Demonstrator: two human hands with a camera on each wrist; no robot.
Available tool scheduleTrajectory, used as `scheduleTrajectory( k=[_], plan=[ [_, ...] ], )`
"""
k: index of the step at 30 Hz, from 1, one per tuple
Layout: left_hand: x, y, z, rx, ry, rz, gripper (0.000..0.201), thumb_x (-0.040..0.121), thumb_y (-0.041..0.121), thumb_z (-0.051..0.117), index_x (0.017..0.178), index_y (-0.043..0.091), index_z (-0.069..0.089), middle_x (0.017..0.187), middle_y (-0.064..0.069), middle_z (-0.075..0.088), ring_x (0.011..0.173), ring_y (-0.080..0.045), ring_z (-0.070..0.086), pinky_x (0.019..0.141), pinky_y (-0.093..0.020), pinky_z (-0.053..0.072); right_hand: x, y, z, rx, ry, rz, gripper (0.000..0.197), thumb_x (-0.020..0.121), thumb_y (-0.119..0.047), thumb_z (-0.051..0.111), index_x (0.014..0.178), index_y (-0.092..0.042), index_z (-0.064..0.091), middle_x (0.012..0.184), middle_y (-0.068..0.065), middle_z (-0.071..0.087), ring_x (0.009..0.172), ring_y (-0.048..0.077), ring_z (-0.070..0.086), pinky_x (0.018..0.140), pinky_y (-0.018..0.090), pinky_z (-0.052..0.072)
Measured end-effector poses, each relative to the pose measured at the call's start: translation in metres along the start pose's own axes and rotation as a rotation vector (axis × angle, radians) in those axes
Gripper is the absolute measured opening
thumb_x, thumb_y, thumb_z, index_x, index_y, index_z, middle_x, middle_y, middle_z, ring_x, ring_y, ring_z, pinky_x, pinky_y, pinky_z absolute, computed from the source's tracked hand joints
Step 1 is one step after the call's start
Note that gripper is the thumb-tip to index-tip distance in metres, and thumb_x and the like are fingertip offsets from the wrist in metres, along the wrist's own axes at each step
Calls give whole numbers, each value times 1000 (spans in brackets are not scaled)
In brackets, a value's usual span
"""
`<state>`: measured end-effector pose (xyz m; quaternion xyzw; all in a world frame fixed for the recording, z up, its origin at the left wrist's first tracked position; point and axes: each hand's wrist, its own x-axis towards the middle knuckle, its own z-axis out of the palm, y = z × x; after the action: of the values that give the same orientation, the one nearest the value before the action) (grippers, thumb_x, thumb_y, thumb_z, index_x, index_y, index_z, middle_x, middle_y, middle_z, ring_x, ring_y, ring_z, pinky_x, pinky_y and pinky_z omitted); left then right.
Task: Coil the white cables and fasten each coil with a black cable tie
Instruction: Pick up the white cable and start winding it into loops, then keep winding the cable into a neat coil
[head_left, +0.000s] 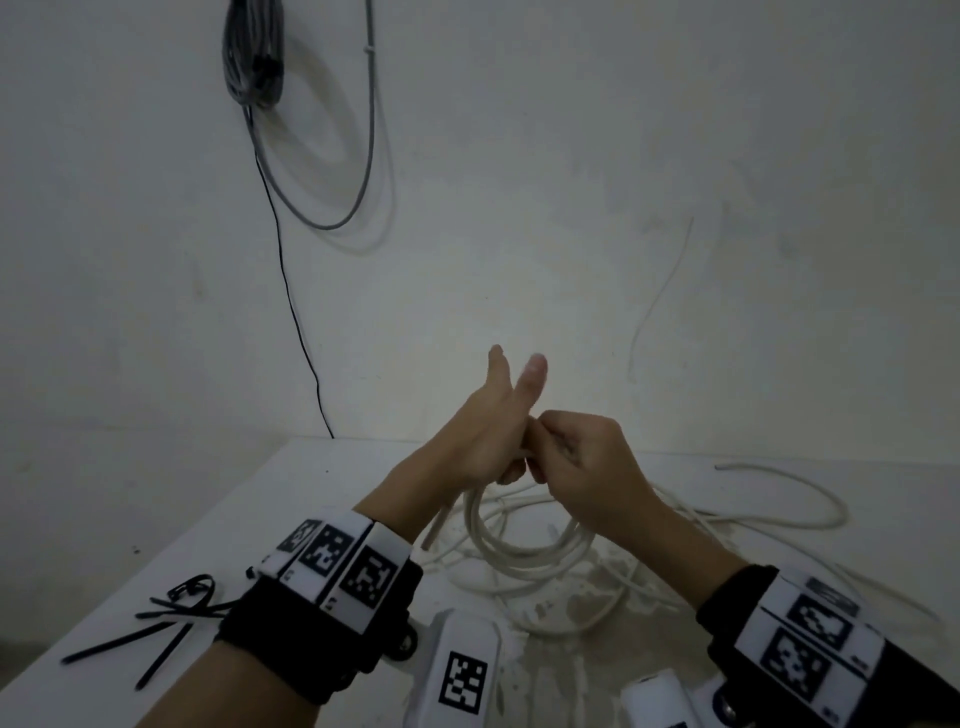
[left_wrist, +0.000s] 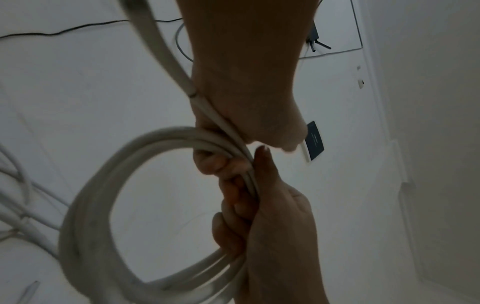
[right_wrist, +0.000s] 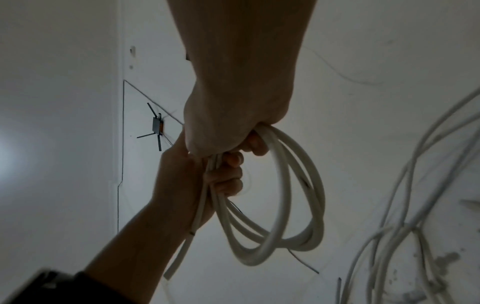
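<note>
Hands are raised together above the bench (head_left: 363, 467). The white cable coil (head_left: 524, 545) is gripped at its top by the left hand (head_left: 483, 441), lower fingers (right_wrist: 228, 181) curled round the loops, thumb and forefinger stretched upward. The same bundle is pinched beside it by the right hand (head_left: 582, 457). Loose white cables (head_left: 779, 519) are spread on the bench behind the coil. Black cable ties (head_left: 166, 618) are lying at the near left, well apart.

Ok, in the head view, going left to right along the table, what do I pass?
Black cable ties → left hand → right hand, both gripping the white cable coil hanging below them → loose white cable on the table.
</note>
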<state>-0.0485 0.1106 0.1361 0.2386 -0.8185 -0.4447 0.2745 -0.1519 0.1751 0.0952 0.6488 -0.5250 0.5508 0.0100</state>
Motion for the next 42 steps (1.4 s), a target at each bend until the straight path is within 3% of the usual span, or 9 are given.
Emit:
scheduleTrajectory(
  k=[3,6,14,19,22,27,33,38,42],
  plan=[
    [-3,-6,-5,54,2,114,59,94,52,28,140,15,30,62,1,64,55,-7,58,59,-24,50,4,3,-9,-17,124,18,40,95,-19,51,60,0,56,43,-9,50,42,7,49,47,16,39],
    [-5,-18,-7,116,25,204,49,90,54,29,100,14,55,68,2,63,57,-2,56,64,-27,46,7,5,-16,-25,267,72,46,95,-22,50,62,10,53,44,5,40,41,14,38,44,30,34],
    [-15,-27,9,-364,13,-18,53,85,61,35,69,11,47,52,3,41,39,-10,40,44,-21,41,5,8,-6,55,440,168,53,97,-23,48,60,15,47,46,16,41,42,28,40,41,38,37],
    [-20,-29,11,-907,-159,-145,46,95,49,31,66,15,38,41,10,25,30,-2,20,33,-14,18,3,16,-4,-6,400,162,51,96,-22,48,56,9,41,48,22,45,42,12,34,42,15,27],
    [-19,-34,11,-794,-36,-137,44,97,45,34,63,17,36,42,9,23,32,-4,17,32,-16,15,4,18,-9,138,156,397,47,98,-35,41,60,-7,47,40,-7,43,38,6,38,47,25,37],
    [-15,-42,2,36,157,16,50,96,44,38,57,13,41,46,3,33,39,-10,27,44,-24,27,-2,8,-24,615,-344,801,60,95,-55,29,63,-9,50,51,8,51,46,22,51,61,35,52],
    [-17,-39,-8,235,118,122,46,97,38,39,59,14,44,50,3,39,40,-4,33,48,-24,31,-1,-6,-4,564,-146,808,56,93,-56,38,64,-9,51,41,-4,29,35,11,25,40,22,30],
    [-29,-39,-28,-198,-89,39,39,94,38,43,68,9,50,49,6,28,41,-9,25,43,-20,29,2,-15,4,585,15,723,45,94,-37,50,60,-8,44,35,-5,22,29,9,17,37,16,19],
    [-44,-46,-41,-425,-151,37,36,88,36,44,81,3,55,51,6,34,43,-10,44,74,-38,57,5,-23,15,612,42,683,46,94,-34,52,57,-8,43,34,-4,23,28,9,17,37,15,18]
  ],
)
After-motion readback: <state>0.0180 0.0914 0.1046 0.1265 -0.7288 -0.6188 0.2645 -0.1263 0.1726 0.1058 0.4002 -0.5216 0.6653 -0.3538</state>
